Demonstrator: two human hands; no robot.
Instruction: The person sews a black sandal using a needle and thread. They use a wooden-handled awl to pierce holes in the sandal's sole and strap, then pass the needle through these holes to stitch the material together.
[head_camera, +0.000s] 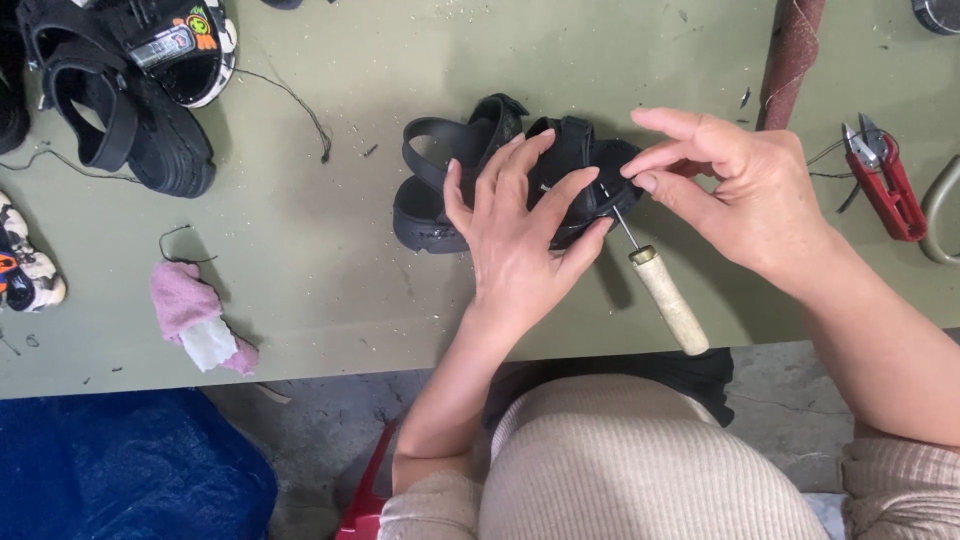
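Observation:
A small black sandal (440, 190) lies on the green table (330, 270), near its front edge. My left hand (520, 235) rests over the sandal and grips its front straps. An awl with a pale wooden handle (670, 300) sticks out of the sandal's toe end, its metal shaft pushed into the strap. My right hand (745, 190) is just above the awl, thumb and forefinger pinched at the sandal's edge; I cannot see whether they hold a thread.
Black sandals (130, 90) lie at the far left, with a patterned shoe (25, 270) at the left edge. A pink and white rag (195, 320) sits front left. Red thread snips (885, 180) and a brown roll (790, 55) lie to the right. Loose black threads (300, 110) trail across the top.

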